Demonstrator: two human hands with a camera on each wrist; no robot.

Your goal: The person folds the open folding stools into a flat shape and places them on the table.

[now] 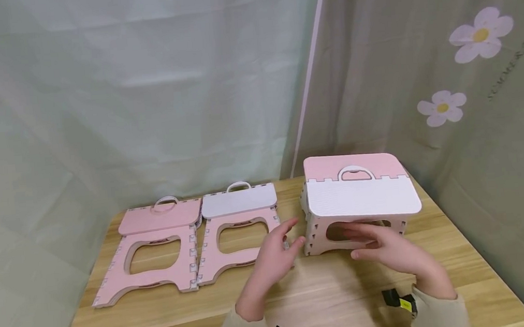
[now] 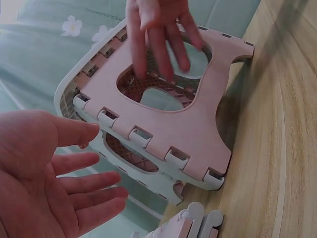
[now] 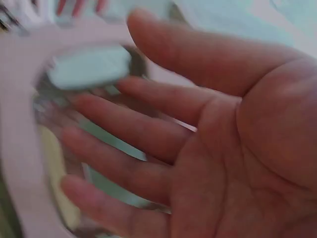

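An unfolded step stool (image 1: 363, 196) with a pink and white top and a white carrying handle stands upright on the right of the table. My right hand (image 1: 393, 250) is in front of its lower opening, fingers spread and the palm showing in the right wrist view. Just left of the stool is my left hand (image 1: 272, 256), its fingers extended and apart from the stool in the left wrist view. Neither hand holds anything. A folded stool with a white top panel (image 1: 239, 201) lies flat behind the left hand, partly hidden by it.
Farther left, another folded stool with a pink top panel (image 1: 161, 216) lies flat beside the white-topped one. All stand on a wood-grain table (image 1: 330, 303). A pale green curtain (image 1: 180, 87) with flower prints hangs behind and along the right side.
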